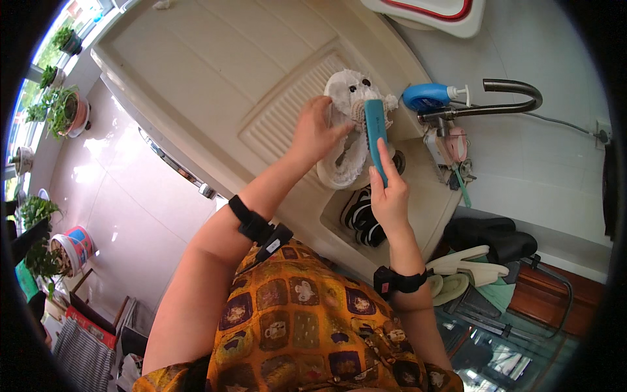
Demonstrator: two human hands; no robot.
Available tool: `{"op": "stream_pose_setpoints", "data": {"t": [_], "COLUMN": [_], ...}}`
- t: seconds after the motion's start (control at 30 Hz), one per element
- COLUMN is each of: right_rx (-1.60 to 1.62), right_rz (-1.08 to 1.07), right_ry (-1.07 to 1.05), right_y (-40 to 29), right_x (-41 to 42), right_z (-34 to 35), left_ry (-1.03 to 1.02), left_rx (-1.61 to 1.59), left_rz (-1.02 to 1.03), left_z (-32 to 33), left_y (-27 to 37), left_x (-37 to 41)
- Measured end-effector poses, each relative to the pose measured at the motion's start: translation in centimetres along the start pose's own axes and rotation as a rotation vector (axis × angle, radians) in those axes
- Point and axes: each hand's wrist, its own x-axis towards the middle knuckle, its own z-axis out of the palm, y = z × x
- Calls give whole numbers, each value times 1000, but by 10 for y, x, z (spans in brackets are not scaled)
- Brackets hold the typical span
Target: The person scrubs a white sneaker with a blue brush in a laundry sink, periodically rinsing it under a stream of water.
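A fluffy white slipper with dark button-like eyes lies across the ribbed washboard of a beige laundry sink. My left hand grips its side, the thumb over the upper. In my right hand is a blue-handled scrub brush, its index finger laid along the back. The brush's bristles face the slipper's upper near the plush face. Something pale lies partly hidden beneath the slipper. Black-and-white footwear sits in the basin below, partly behind my right hand.
A blue pump bottle stands by the curved metal faucet. A white-and-red basin is at the top right. Pale slippers and black footwear rest on a rack at the lower right. Potted plants line the window.
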Motion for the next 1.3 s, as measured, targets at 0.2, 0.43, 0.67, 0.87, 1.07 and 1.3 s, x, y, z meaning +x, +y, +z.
{"op": "stream_pose_setpoints", "data": {"t": [0.2, 0.43, 0.67, 0.87, 1.07, 1.3], "right_rx": [-29, -411, -89, -87, -10, -13], "right_rz": [-88, 79, 119, 82, 56, -1], "right_ry": [129, -81, -20, 69, 56, 158], "right_y": [3, -6, 18, 13, 8, 24], "right_x": [33, 60, 82, 73, 40, 97], "right_z": [3, 30, 53, 59, 65, 70], "left_ry": [128, 223, 216, 205, 242, 173], "left_rx": [-375, -37, 98, 10, -133, -69], "left_rz": [-177, -13, -20, -130, -179, -191], "left_z": [22, 36, 28, 35, 33, 28], "left_y": [17, 5, 9, 8, -4, 4], "left_x": [32, 35, 36, 38, 44, 44]}}
